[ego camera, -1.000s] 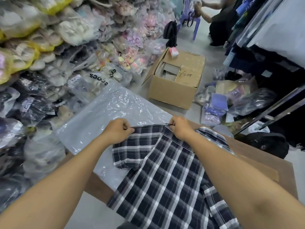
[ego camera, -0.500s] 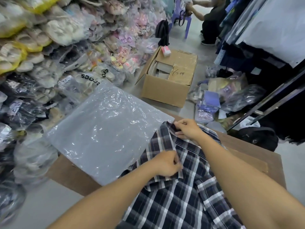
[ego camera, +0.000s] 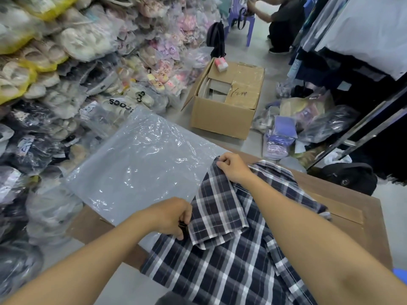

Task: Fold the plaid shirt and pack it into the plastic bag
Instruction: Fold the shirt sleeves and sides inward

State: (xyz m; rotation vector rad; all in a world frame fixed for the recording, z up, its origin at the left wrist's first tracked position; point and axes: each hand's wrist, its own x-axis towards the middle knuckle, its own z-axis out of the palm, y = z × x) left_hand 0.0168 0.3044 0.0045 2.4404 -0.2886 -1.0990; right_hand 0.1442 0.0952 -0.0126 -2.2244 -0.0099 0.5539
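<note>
Brown worktop (ego camera: 343,208): plastic bag (ego camera: 141,164) flat, empty, touching plaid shirt (ego camera: 220,260) left edge. Left hand (ego camera: 169,216) fingers pinch that edge; right hand (ego camera: 234,167) fingers pinch its far corner.

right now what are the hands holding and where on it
Both grip the plaid shirt: right hand pinches its top edge, left hand its folded side edge.

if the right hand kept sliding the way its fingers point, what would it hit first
Probably the clear plastic bag: the right hand pinches the plaid shirt at its far corner, knuckles aimed up-left, and the bag lies just beyond.
</note>
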